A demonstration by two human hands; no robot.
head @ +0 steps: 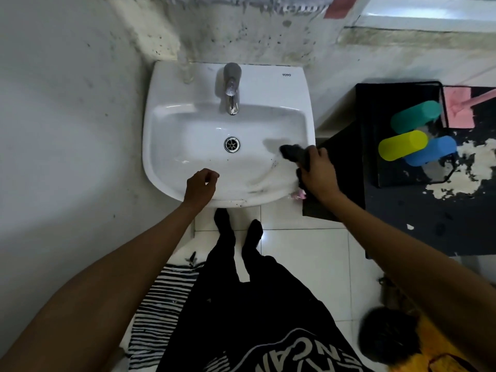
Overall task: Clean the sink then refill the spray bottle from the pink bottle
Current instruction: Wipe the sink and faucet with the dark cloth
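Observation:
A white sink [171, 84] is mounted on the wall, with a chrome tap [230, 89] at the back and a metal drain [232, 144] in the middle of the basin. My right hand [318, 174] grips a dark grey cloth [294, 154] against the basin's right inner wall and rim. My left hand [200, 186] hovers over the sink's front rim, fingers loosely curled and holding nothing. A small pink object [298, 195] shows at the rim under my right wrist. No spray bottle or pink bottle can be made out.
A black table [429, 218] with peeling top stands right of the sink. On it lie green [414, 116], yellow [402, 149] and blue [432, 151] cylinders and a pink pad [459, 108]. A striped mat [161, 304] lies on the white tile floor.

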